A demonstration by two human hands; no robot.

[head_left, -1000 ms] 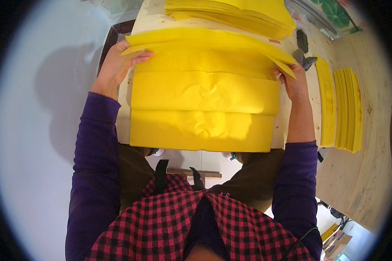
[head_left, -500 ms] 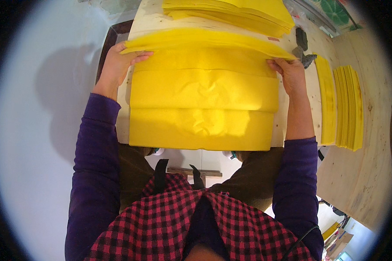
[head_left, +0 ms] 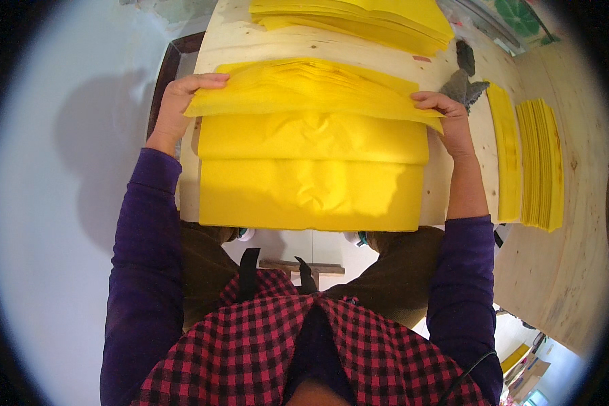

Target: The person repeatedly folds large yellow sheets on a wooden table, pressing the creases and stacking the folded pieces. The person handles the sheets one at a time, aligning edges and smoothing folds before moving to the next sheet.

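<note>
Half a second earlier, the far flap of the yellow fabric stack [head_left: 311, 193] had been a blurred, raised band; now it had come down toward the person, covering more of the panel below it and baring more wood behind. The left hand [head_left: 181, 101] had shifted from a pinch to straighter fingers laid over the flap's left end, its thumb hidden. The right hand [head_left: 451, 118] grasped the opposite end with bent fingers, the corner jutting past its palm. The yellow fabric stack lay on the desk [head_left: 230, 44] directly before the person, between both hands.

The cloth looked matte and felt-like, stepped in flat, wide panels with creases down the middle; the flap arched, showing thin layers along its top. The desk was pale, knotted wood. Beyond lay a loose yellow pile [head_left: 352, 20]; at right, a narrow yellow strip [head_left: 504, 155] stood beside tightly layered yellow strips [head_left: 540, 166], near a rough grey lump [head_left: 461, 88].
</note>
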